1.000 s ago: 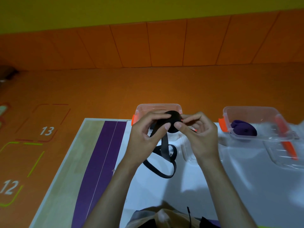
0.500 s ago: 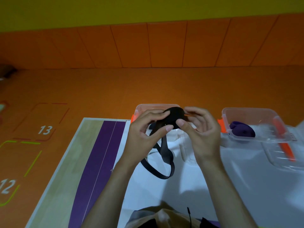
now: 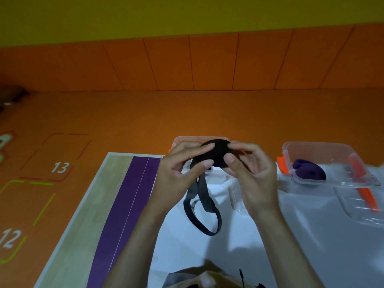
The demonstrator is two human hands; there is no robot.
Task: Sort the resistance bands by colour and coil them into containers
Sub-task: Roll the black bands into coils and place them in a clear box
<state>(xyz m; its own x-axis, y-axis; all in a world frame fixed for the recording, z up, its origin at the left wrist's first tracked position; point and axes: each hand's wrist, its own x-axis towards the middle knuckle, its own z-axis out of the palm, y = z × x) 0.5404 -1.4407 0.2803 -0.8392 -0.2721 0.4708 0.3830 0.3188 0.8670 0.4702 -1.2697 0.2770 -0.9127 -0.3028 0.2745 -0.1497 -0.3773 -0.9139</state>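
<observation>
A black resistance band [image 3: 216,154] is partly rolled into a thick coil that both hands hold up above the table. My left hand [image 3: 178,173] pinches the coil's left side with thumb and fingers. My right hand [image 3: 249,171] grips its right side. The loose tail of the band [image 3: 204,206] hangs down in loops to the white table surface. Behind the coil stands a clear container [image 3: 182,140] with an orange clip. A second clear container [image 3: 324,154] at the right holds a coiled purple band [image 3: 309,171].
A clear lid with an orange clip [image 3: 365,202] lies in front of the right container. Another clear lid [image 3: 236,196] lies under my right hand. A purple and wood-coloured mat [image 3: 116,204] lies at the table's left. The orange floor bears numbered squares.
The coil has grown a little and the hanging tail has shortened as both hands turn it. Both hands stay in nearly the same place.
</observation>
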